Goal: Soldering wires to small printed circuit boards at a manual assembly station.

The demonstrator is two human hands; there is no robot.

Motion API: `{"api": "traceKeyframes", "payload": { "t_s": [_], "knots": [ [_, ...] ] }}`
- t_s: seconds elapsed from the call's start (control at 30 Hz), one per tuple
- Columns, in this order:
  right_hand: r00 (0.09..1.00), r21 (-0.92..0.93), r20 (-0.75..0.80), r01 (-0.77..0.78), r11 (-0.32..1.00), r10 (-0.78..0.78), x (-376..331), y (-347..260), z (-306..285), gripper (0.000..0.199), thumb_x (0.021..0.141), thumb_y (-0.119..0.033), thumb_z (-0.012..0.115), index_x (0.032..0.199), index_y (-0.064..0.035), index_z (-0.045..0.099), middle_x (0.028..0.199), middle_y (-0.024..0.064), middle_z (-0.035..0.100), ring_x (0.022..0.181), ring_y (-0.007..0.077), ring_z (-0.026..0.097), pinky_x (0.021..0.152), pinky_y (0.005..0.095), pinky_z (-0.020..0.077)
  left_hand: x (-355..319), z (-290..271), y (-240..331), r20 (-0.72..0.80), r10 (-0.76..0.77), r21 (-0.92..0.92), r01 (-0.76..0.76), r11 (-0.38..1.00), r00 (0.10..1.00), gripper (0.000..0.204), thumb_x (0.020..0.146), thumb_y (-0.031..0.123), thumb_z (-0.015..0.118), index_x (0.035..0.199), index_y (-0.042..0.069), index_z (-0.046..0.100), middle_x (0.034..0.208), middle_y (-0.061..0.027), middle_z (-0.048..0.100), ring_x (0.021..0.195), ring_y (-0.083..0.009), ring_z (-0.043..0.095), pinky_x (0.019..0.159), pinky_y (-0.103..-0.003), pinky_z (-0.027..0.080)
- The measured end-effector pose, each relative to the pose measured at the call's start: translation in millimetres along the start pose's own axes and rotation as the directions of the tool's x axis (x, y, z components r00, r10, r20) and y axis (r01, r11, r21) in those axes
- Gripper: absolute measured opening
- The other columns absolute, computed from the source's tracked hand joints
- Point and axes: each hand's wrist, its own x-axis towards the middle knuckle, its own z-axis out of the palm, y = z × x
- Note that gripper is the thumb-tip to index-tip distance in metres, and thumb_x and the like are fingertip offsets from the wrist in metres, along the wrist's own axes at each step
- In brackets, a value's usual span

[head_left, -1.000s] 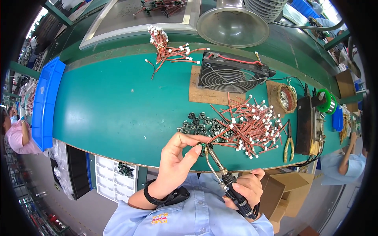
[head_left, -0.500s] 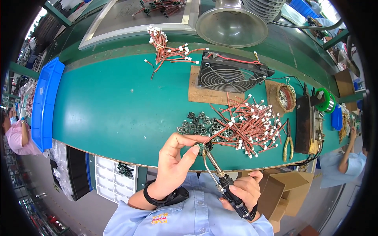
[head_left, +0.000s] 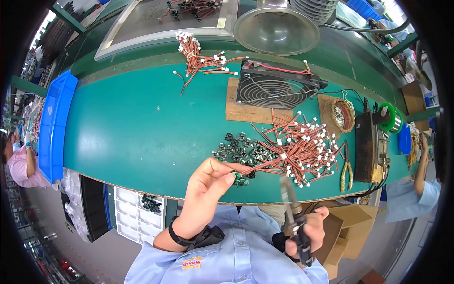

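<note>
Thumb and fingers of my left hand [head_left: 207, 184] pinch a small green circuit board [head_left: 240, 179] near the table's front edge. A red-and-black wire lead [head_left: 263, 165] with a white plug runs from the pinch toward the heap at the right. My right hand [head_left: 312, 232] is wrapped round the black handle of a soldering iron [head_left: 294, 208]. Its metal tip is smeared by motion and stands apart from the board. Beyond the left hand lie many small black-and-green boards [head_left: 236, 149]. Next to them spreads a heap of wire leads [head_left: 307, 151] with white plugs.
A black fan [head_left: 274, 87] sits on a wooden board, with a round metal hood [head_left: 278, 31] behind. To the right are a tin of metallic bits [head_left: 341, 116], pliers [head_left: 346, 170], a black box [head_left: 364, 146] and a green solder reel [head_left: 391, 119]. A blue tray [head_left: 56, 125] stands left.
My right hand has drawn the soldering iron away from the circuit board, to the right and slightly down. The left hand still pinches the board, almost unmoved.
</note>
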Motion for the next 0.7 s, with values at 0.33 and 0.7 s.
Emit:
{"api": "traceKeyframes", "payload": {
  "t_s": [0.33, 0.7],
  "knots": [
    [0.893, 0.206, -0.325, -0.255, 0.945, 0.312, -7, 8, 28, 0.033, 0.084, -0.002, 0.055, 0.113, -0.0072, 0.04, 0.08, 0.0112, 0.059, 0.067, 0.019, 0.054, 0.067, 0.03, 0.0415, -3, -4, 6, 0.038, -0.176, -0.288, 0.18, 0.941, 0.984, 0.009, 0.083, 0.012, 0.053, 0.084, 0.005, 0.048, 0.092, -0.0148, 0.06, 0.086, -0.0199, 0.052, 0.082, -0.032, 0.038],
    [0.996, -0.346, 0.093, 0.029, 0.938, 0.003, 42, 32, 69, 0.033, 0.069, 0.001, 0.064, 0.096, -0.0116, 0.05, 0.088, 0.0078, 0.065, 0.075, 0.0234, 0.057, 0.067, 0.0339, 0.039, -24, -24, 6, -0.228, 0.051, 0.042, -0.043, 0.998, 0.972, 0.011, 0.084, 0.012, 0.055, 0.085, 0.003, 0.048, 0.093, -0.0149, 0.06, 0.081, -0.0145, 0.051, 0.079, -0.029, 0.039]
  ]
}}
